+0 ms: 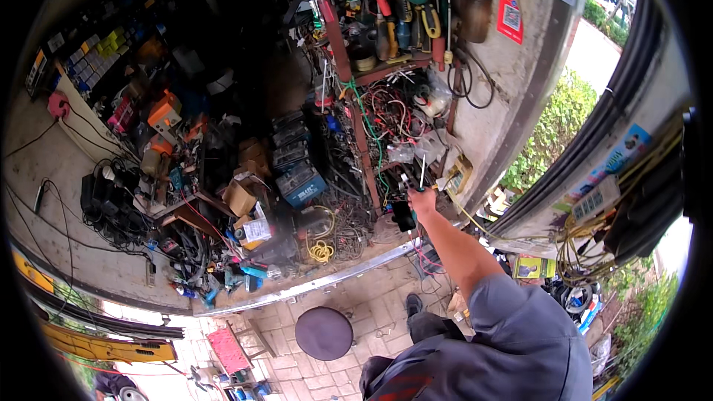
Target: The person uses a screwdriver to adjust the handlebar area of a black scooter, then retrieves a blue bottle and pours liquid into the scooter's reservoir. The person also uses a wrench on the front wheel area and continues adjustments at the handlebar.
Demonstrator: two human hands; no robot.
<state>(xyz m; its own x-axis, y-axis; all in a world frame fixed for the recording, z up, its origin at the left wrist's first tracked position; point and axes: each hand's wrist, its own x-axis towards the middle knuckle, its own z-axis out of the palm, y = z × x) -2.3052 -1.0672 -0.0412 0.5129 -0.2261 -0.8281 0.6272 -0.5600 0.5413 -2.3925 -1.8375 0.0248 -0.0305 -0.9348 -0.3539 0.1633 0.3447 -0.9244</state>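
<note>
Reddish-brown shelving (338, 48), crowded with tools and wires (386, 115), backs the scene. At its lower edge is a dark rectangular object (403, 217), just beside the right hand (422, 200), whose fingers look curled; whether they grip it cannot be told. The reach looks complete, but nothing shows as finished, and what is left cannot be judged. Farther out, handled tools (403, 1) line the shelving's upper part, and a round stool (324, 333) stands on the paved floor (297, 371). The left hand is out of view.
</note>
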